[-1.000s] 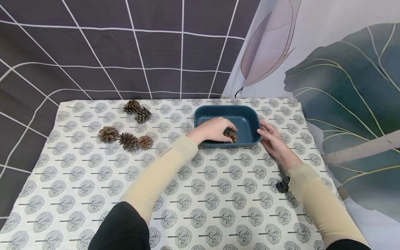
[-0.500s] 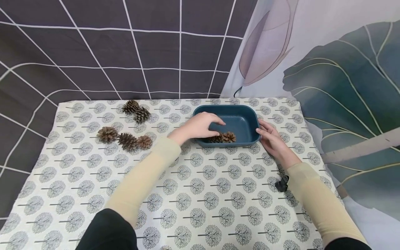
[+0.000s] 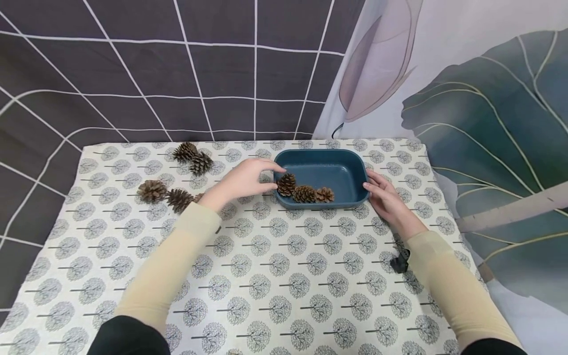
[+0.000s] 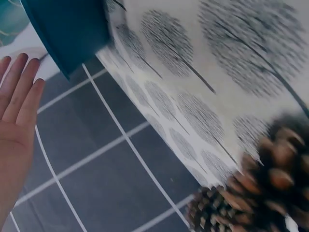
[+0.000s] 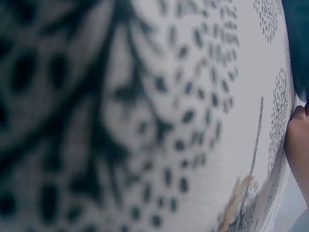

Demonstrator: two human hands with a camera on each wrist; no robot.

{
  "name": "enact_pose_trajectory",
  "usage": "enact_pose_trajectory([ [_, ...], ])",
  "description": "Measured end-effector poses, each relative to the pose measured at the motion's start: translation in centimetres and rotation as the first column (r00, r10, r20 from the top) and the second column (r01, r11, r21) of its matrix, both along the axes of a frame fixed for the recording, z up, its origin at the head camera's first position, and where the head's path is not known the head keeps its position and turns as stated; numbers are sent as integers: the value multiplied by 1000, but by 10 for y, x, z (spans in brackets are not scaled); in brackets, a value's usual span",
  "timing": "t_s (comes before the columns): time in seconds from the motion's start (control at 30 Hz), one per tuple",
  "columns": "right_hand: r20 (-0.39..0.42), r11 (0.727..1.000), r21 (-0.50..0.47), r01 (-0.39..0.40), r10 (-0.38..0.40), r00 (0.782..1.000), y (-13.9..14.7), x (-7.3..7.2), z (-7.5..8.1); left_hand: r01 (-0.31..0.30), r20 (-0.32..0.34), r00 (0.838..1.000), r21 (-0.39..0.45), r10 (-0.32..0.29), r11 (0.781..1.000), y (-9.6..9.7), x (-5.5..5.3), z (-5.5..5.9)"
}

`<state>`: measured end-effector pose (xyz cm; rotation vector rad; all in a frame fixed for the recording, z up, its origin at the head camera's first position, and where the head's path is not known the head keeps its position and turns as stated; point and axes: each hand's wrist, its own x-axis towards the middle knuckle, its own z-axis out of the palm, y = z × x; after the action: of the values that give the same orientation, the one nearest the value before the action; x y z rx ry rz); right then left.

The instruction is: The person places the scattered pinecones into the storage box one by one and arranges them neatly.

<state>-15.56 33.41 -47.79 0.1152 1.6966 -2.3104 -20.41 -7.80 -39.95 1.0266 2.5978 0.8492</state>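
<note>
A dark blue rectangular dish stands on the cloth. Three brown pinecones, among them the leftmost pinecone and the rightmost pinecone, lie inside it along the left and front walls. My left hand is at the dish's left end, its fingertips close beside the leftmost pinecone; the left wrist view shows straight fingers with nothing held. At the other end my right hand holds the dish's right wall, thumb at the rim. In the right wrist view only part of that hand shows.
Several more pinecones lie on the left of the table, including a back pinecone and a front pinecone; my left wrist partly hides one. A small black object is beside the right forearm. A dark gridded curtain hangs behind.
My left hand has drawn back leftward out of the dish, uncovering the pinecones in it. The right hand has stayed on the dish's right end.
</note>
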Motion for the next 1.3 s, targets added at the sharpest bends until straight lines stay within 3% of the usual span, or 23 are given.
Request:
enact_pose_trajectory([
  [0.23, -8, 999, -47, 9, -9, 1000, -1, 1, -2, -60, 7, 998, -17, 60, 998, -33, 7, -4],
  [0.5, 5, 998, -55, 21, -21, 1000, -2, 0, 0, -113, -11, 994, -22, 113, 993, -72, 17, 1],
  [0.73, 13, 999, -38, 25, -25, 1000, -2, 0, 2, -160, 32, 986, -49, 161, 986, -105, 20, 2],
  [1.03, -76, 997, -77, -22, 16, 997, 3, 1, -6, -148, 64, 985, -149, 158, 978, -129, 27, -1],
  [1.3, -19, 999, -53, 8, -9, 1000, 0, 1, -1, -152, 63, 984, -177, 165, 972, -143, 33, -6],
])
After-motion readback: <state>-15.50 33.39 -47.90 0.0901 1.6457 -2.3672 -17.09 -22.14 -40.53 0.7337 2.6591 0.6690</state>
